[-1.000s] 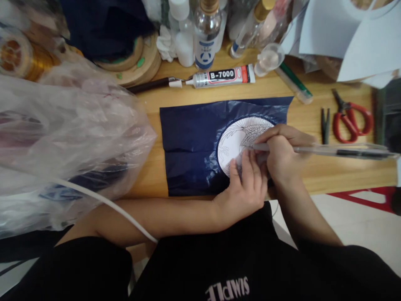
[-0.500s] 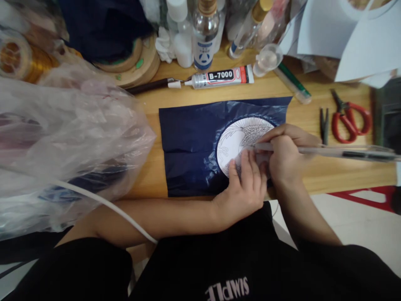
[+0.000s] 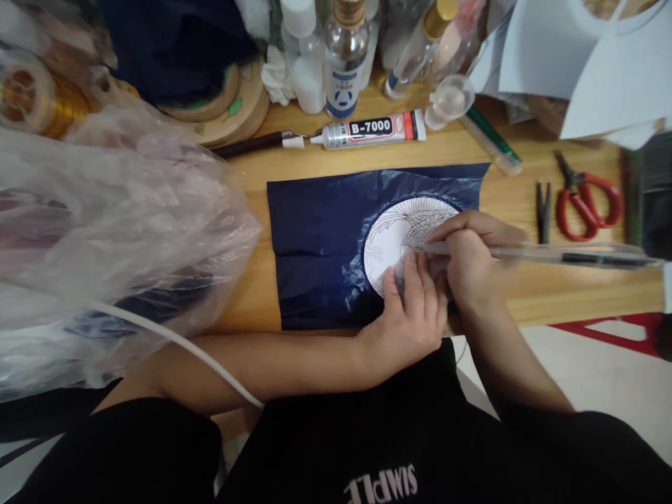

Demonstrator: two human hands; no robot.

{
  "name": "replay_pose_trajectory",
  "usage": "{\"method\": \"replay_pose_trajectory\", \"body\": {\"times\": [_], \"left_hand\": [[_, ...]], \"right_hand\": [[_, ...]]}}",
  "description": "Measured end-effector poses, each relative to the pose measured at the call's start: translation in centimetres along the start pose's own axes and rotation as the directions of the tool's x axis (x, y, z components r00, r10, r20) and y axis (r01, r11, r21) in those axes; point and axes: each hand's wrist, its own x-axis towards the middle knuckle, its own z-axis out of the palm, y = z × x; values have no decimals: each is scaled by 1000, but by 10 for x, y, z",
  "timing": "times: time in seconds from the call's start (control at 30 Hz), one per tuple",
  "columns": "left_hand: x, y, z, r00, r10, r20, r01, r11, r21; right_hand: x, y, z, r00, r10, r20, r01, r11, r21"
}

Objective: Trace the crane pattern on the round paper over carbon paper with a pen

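Observation:
A round white paper (image 3: 387, 238) printed with a fine line pattern of feathers or scales lies on a dark blue sheet (image 3: 318, 231). My left hand (image 3: 412, 308) rests on the lower part of the paper, fingers stretched out and pressing it flat. In my right hand (image 3: 475, 259) is a clear-barrelled pen (image 3: 551, 256), gripped near its tip and leaning far to the right. The tip meets the paper's pattern just above my left fingertips. My hands cover the paper's lower right part.
Behind the sheet lie a B-7000 glue tube (image 3: 367, 131), a dark-handled tool (image 3: 252, 145) and a green pen (image 3: 493, 140). Bottles (image 3: 344, 70) stand farther back. Red-handled snips (image 3: 582, 199) and tweezers (image 3: 543, 210) are at right. A plastic bag (image 3: 183, 189) fills the left.
My right hand and the pen have shifted slightly to the left over the pattern. My left hand stays in place on the paper.

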Motion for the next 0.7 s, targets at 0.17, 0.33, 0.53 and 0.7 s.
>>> {"method": "replay_pose_trajectory", "body": {"times": [0.17, 0.33, 0.53, 0.7], "left_hand": [[0, -1, -1, 1000, 7, 12, -7, 1000, -2], [0, -1, -1, 1000, 4, 9, -4, 1000, 3], [0, 1, 0, 1000, -14, 1, 14, 1000, 0], [0, 0, 0, 1000, -11, -1, 11, 1000, -5]], "right_hand": [[-2, 2, -1, 1000, 22, -4, -22, 999, -46], [-3, 5, -2, 999, -3, -40, -1, 996, -84], [-2, 3, 0, 999, -34, 25, 35, 998, -55], [-1, 1, 0, 998, -42, 42, 46, 995, -85]]}}
